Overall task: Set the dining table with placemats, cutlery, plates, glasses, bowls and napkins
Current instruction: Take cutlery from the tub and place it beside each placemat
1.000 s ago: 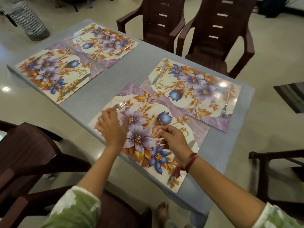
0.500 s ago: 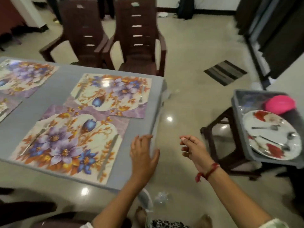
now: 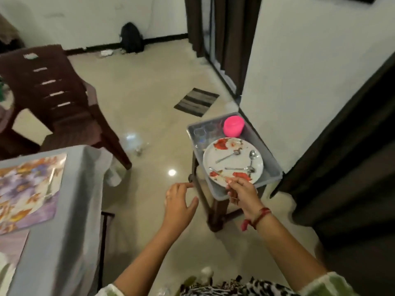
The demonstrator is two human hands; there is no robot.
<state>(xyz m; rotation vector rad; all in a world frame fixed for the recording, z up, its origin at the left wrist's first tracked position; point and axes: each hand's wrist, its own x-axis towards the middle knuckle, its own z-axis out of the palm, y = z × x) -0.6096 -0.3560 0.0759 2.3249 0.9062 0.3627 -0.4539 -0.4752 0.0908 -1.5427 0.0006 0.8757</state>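
- Dining table [image 3: 64, 210], grey cloth over it: a floral placemat [image 3: 27, 189] lies flat near the corner, with a second mat's edge just below it.
- Brown stool [image 3: 205, 201], well apart from the table: carries a grey tub [image 3: 271, 165].
- In the tub: a white plate [image 3: 241, 161] with spoons [image 3: 226, 157] on it, a pink container [image 3: 233, 126] and clear glasses [image 3: 203, 132] behind.
- Floor [image 3: 149, 103]: striped mat [image 3: 196, 102], black bag [image 3: 131, 40] by the wall, brown chair [image 3: 64, 107].

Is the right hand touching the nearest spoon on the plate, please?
Touching: the head view shows the right hand pinching the spoon by its handle, over the plate.
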